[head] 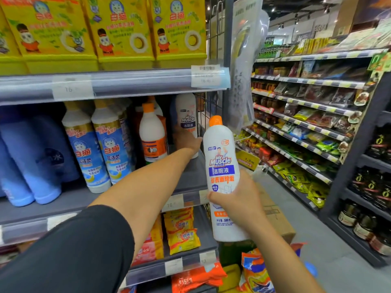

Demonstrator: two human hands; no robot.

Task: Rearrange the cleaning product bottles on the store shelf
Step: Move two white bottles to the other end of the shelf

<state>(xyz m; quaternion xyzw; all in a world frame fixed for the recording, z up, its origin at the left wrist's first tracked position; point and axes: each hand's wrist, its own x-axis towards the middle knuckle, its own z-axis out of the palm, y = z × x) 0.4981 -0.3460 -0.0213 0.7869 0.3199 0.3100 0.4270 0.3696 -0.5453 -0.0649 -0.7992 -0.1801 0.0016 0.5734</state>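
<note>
My right hand (234, 199) grips a white Mr Muscle bottle (222, 166) with an orange cap, held upright in front of the shelf's right end. My left hand (187, 140) reaches into the middle shelf and holds the lower part of a second white Mr Muscle bottle (187, 115) standing at the shelf's right end. Left of it stands a white bottle with an orange cap and orange label (152, 134), then two white bottles with blue labels (97, 144).
Large blue bottles (36, 159) fill the shelf's left. Yellow boxes (118, 30) line the shelf above. Soap packets (182, 231) lie on the shelf below. A wire panel (203, 111) closes the shelf's right end. A snack aisle (306, 115) runs to the right, and a cardboard box (275, 214) sits on the floor.
</note>
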